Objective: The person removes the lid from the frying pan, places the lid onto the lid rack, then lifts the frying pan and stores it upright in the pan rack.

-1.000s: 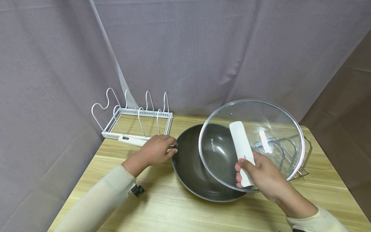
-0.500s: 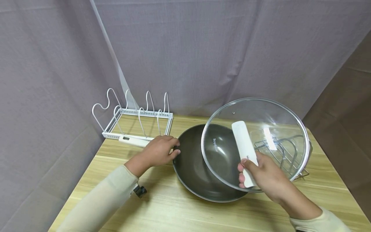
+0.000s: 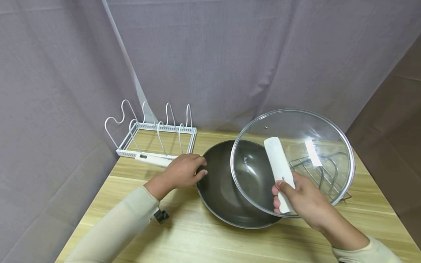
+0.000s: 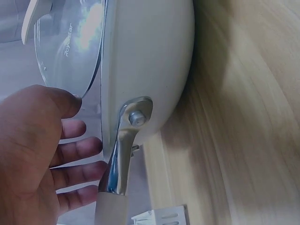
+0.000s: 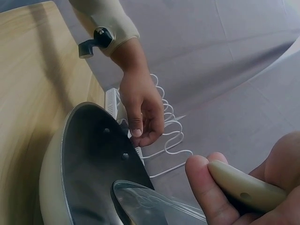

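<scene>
A dark-lined wok (image 3: 217,193) with a pale outside (image 4: 150,56) sits on the wooden table, its white handle (image 3: 152,160) pointing left. My left hand (image 3: 185,170) hovers over the joint of handle and rim, fingers loosely bent. In the left wrist view its fingertips lie right at the metal neck (image 4: 123,154), not wrapped round it. My right hand (image 3: 307,193) grips the white upright handle (image 3: 277,157) of a clear glass lid (image 3: 296,126). The lid is held tilted above the wok's right side, overlapping it in the head view.
At the back left stands a white rack (image 3: 154,126) with upright wire loops, close to the wok handle. A metal wire rack (image 3: 346,197) lies to the right, mostly seen through the lid. Grey curtains (image 3: 210,65) enclose the table (image 3: 184,233) behind.
My right hand has carried the lid slightly to the right. The left hand has shifted a little right along the wok's handle end, while the wok stays put.
</scene>
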`<state>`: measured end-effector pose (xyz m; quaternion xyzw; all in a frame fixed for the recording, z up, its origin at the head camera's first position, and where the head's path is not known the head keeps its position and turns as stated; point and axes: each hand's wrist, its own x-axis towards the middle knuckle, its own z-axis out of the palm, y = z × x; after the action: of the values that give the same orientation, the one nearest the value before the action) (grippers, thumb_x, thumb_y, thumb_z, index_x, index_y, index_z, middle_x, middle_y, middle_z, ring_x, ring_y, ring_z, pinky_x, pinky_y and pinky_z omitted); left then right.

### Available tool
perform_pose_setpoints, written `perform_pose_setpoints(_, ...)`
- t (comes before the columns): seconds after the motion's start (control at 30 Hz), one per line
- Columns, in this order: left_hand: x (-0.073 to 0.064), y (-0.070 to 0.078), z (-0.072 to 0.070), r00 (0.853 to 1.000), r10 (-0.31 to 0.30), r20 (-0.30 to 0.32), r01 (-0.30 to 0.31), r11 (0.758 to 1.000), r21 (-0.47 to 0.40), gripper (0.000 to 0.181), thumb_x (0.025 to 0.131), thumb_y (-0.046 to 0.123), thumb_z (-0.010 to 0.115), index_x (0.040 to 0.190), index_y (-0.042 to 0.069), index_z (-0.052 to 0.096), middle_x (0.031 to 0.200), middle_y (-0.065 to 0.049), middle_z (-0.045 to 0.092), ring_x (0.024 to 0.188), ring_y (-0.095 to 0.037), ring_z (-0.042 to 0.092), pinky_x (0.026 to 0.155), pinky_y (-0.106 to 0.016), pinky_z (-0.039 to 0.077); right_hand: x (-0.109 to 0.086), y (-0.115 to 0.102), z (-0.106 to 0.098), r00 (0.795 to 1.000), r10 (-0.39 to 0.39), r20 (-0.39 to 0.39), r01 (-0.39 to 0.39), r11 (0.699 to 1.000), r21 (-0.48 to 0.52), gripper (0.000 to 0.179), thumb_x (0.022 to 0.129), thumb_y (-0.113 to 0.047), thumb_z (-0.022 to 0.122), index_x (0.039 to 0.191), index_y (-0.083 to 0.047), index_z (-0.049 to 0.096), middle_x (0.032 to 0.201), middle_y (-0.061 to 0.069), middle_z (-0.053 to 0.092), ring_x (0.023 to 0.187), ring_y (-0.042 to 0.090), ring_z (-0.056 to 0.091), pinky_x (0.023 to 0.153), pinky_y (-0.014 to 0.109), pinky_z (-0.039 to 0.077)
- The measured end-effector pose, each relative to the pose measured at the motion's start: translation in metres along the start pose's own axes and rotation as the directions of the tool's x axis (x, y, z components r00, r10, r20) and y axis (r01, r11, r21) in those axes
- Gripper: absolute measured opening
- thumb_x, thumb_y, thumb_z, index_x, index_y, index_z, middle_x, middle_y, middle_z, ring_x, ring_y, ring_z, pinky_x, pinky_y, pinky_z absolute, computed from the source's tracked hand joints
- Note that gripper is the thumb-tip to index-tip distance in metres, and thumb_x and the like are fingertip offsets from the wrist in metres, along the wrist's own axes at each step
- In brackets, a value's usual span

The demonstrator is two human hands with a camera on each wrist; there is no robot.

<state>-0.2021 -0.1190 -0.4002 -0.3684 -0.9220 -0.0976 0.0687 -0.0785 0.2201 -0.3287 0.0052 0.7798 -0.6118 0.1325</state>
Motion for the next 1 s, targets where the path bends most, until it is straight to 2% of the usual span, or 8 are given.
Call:
perform_pose_setpoints(0.37, 0.0034, 0.0027, 0.0019, 1.0, 0.017, -0.009, -0.017, 0.999, 0.037, 0.026, 0.101, 0.036, 0.061, 0.116, 0.015, 0.067, 0.111, -0.001, 0.069, 0.109, -0.024, 0.064, 0.094, -0.044, 0.049, -0.001, 0.0002, -0.002, 1.0, 0.01, -0.014, -0.011, 0.999, -0.03, 0.03, 0.109, -0.012, 0.047, 0.126, 0.011, 0.038, 0.093, 0.016, 0.06, 0.071, 0.027, 0.066, 0.067, 0.046, 0.061)
perform_pose_setpoints(0.83, 0.0076, 0.0072, -0.0008, 1.0, 0.023, 0.0, -0.023, 0.999, 0.033, 0.026, 0.102, 0.036, 0.06, 0.117, 0.016, 0.066, 0.113, 0.0, 0.069, 0.108, -0.023, 0.064, 0.097, -0.044, 0.048, -0.0064, -0.0009, -0.006, 1.0, 0.008, -0.029, -0.01, 0.998, -0.065, 0.03, 0.108, -0.012, 0.049, 0.126, 0.01, 0.039, 0.093, 0.022, 0.06, 0.071, 0.031, 0.067, 0.066, 0.048, 0.061)
perform_pose_setpoints(1.0, 0.0096, 0.0089, -0.0023, 0.999, 0.031, -0.006, -0.031, 0.999, 0.037, 0.026, 0.102, 0.036, 0.06, 0.117, 0.016, 0.066, 0.112, 0.001, 0.069, 0.106, -0.022, 0.064, 0.096, -0.044, 0.049, -0.0069, -0.0019, -0.0072, 1.0, 0.003, -0.029, -0.005, 0.997, -0.071, 0.032, 0.108, -0.014, 0.049, 0.126, 0.011, 0.039, 0.092, 0.019, 0.06, 0.071, 0.031, 0.067, 0.066, 0.048, 0.061)
